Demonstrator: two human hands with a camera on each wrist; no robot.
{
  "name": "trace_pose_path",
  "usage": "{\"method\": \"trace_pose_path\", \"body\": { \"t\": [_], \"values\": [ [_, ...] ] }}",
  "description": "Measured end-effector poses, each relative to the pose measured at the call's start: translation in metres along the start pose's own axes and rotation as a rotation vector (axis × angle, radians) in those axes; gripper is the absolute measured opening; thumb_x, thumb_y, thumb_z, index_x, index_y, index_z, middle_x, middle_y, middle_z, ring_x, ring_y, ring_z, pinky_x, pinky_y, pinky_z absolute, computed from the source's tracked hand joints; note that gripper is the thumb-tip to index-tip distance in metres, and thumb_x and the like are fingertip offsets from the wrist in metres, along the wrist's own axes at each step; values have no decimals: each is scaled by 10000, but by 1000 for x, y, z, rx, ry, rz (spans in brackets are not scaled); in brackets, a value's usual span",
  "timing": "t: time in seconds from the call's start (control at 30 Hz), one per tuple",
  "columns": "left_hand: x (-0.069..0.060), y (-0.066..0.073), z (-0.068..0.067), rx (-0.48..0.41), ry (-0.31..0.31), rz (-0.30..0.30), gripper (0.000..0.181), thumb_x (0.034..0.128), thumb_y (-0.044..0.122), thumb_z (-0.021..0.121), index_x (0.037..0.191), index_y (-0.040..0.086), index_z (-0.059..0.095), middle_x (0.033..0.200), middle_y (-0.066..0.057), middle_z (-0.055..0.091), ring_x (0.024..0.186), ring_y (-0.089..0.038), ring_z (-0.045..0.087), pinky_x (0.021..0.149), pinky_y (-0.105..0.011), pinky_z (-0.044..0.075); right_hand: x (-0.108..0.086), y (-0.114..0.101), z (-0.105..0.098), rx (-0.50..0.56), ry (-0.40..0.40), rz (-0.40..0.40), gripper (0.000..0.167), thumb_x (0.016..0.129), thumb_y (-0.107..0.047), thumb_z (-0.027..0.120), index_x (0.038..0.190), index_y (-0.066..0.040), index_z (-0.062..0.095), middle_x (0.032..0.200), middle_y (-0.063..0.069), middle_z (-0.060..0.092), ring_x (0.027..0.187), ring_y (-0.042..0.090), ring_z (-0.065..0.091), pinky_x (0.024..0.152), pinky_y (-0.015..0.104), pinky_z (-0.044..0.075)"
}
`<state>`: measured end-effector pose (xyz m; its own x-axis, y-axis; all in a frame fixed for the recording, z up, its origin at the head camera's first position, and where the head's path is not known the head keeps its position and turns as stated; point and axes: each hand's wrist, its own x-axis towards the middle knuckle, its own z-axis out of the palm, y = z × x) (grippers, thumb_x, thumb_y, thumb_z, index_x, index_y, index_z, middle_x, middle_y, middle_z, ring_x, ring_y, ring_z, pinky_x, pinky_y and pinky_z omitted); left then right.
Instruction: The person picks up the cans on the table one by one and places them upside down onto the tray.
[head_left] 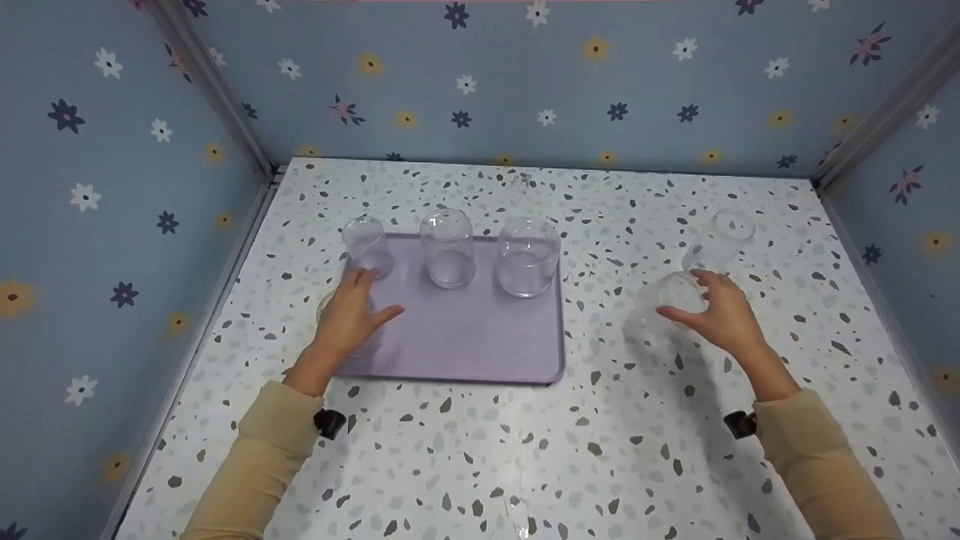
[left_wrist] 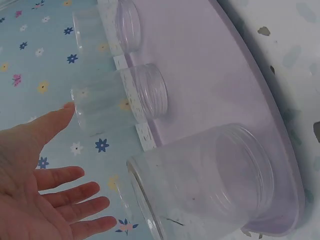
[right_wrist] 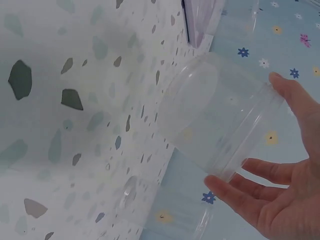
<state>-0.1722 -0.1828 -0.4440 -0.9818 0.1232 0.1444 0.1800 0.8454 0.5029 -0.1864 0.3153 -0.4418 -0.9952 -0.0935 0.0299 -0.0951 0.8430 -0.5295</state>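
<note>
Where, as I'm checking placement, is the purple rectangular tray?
In the head view, the tray lies left of centre on the speckled white table, clear cylindrical jars along its far edge.

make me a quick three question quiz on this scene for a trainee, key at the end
1. Which grip holds a clear container? a) left b) right c) neither

2. True or false: only one container stands on the purple tray.

3. Fill in: the left grip is open, near the tray's ____ edge, as the wearer sees it.

Key:
1. b, the right grip.
2. False; the back-row containers alone make three.
3. left
</note>
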Motion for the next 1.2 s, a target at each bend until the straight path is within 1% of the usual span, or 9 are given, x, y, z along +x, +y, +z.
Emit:
{"method": "trace_pose_path", "body": {
  "t": [0.17,0.4,0.53,0.63,0.73,0.8,1.03,1.13,1.2],
  "values": [
    [0,10,6,-57,30,20,654,761,281,697,1246,-63,425,1235,-233,417,1119,-346,418,923,-434,354,-6,-14,7,71,39,-37,861,697,-490,688,1289,50,374,1188,272,434,994,420,470,738,514,428],
    [1,20,18,-102,92,83,630,768,266,693,1234,-73,438,1238,-213,426,1144,-317,408,958,-391,330,-14,-25,14,137,106,-101,795,690,-413,727,1267,33,411,1166,234,466,949,376,502,732,496,436],
    [0,25,26,-147,139,92,617,764,263,698,1227,-62,452,1227,-199,437,1144,-302,411,959,-378,329,-16,-31,20,182,142,-138,762,686,-366,745,1257,26,428,1139,225,482,924,364,521,723,490,450],
    [0,29,32,-178,161,87,618,765,272,695,1231,-53,453,1229,-195,437,1144,-299,414,963,-375,326,-18,-34,24,234,165,-166,735,685,-312,758,1258,16,436,1140,207,491,919,348,527,720,476,462],
    [0,34,38,-199,169,79,620,772,296,683,1237,-45,455,1235,-187,437,1147,-291,416,975,-359,316,-20,-36,28,286,175,-182,718,687,-274,762,1260,13,438,1165,183,489,946,324,518,726,462,471],
    [1,38,41,-216,173,85,613,779,301,676,1232,-49,458,1232,-185,440,1152,-289,414,982,-353,306,-21,-38,30,310,181,-188,709,689,-262,762,1259,8,440,1183,165,487,963,305,513,724,450,479],
    [4,51,55,-306,178,98,580,808,302,643,1240,-39,457,1238,-160,442,1173,-266,398,990,-340,291,-24,-44,38,384,211,-192,657,691,-214,763,1244,-15,468,1139,139,521,934,280,544,692,420,502],
    [5,56,60,-338,177,109,573,819,313,628,1245,-30,455,1242,-154,443,1186,-271,386,991,-356,289,-28,-53,39,435,203,-194,637,704,-155,751,1243,16,459,1145,176,509,944,323,539,704,444,495],
    [5,60,64,-359,177,122,569,827,318,617,1245,-33,454,1243,-157,445,1185,-276,387,988,-366,292,-31,-61,38,448,194,-196,622,718,-117,736,1243,44,444,1149,209,496,952,355,531,713,471,484]
  ]
}}
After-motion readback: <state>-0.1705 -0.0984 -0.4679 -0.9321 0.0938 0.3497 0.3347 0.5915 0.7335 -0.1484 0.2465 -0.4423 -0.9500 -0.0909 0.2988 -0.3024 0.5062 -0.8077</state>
